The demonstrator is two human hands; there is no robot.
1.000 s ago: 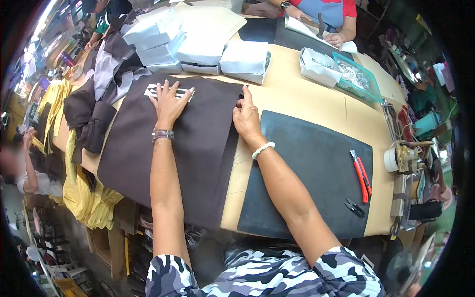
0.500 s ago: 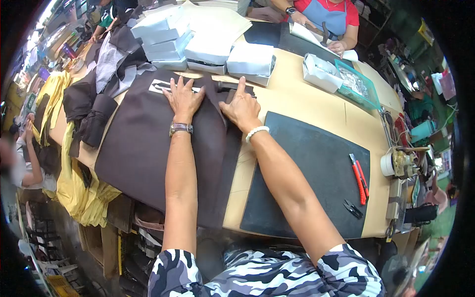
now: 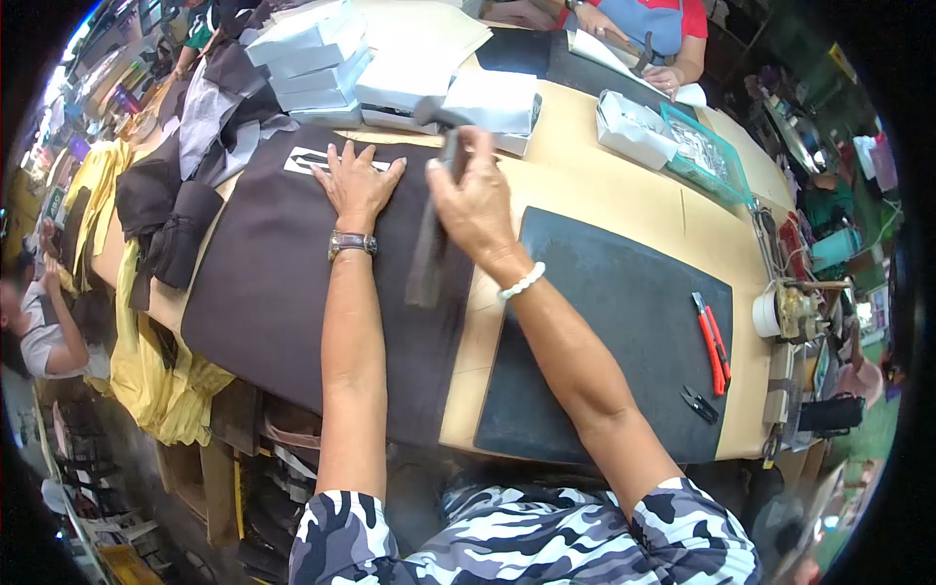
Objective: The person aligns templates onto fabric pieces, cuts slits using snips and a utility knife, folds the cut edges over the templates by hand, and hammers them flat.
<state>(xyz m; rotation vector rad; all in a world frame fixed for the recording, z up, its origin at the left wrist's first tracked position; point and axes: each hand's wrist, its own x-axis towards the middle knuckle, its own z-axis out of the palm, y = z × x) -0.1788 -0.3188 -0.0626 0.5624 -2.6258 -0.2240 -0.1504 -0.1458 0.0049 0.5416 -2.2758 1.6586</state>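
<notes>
My left hand (image 3: 359,187) lies with fingers spread on a dark brown cloth (image 3: 292,263), over the edge of a white patterned piece (image 3: 302,161) near the cloth's far side. Raised above the cloth's right part, my right hand (image 3: 473,200) grips a hammer (image 3: 425,258). The hammer's head points away from me and its handle hangs down toward me, slightly blurred. A black mat (image 3: 604,331) lies right of the cloth, bearing a red cutter (image 3: 713,341) and small black snips (image 3: 699,404).
White boxes (image 3: 492,102) line the table's far side. Further right are an open white box (image 3: 634,132) and a teal basket (image 3: 707,156). Dark cloth (image 3: 185,234) and yellow cloth (image 3: 146,380) lie left. A person (image 3: 673,49) works across the table, and another sits far left.
My right hand has picked up the hammer from the cloth's far edge, where the fabric had been lifted around it, and raised it. My left hand shifted slightly right. The cloth lies flatter.
</notes>
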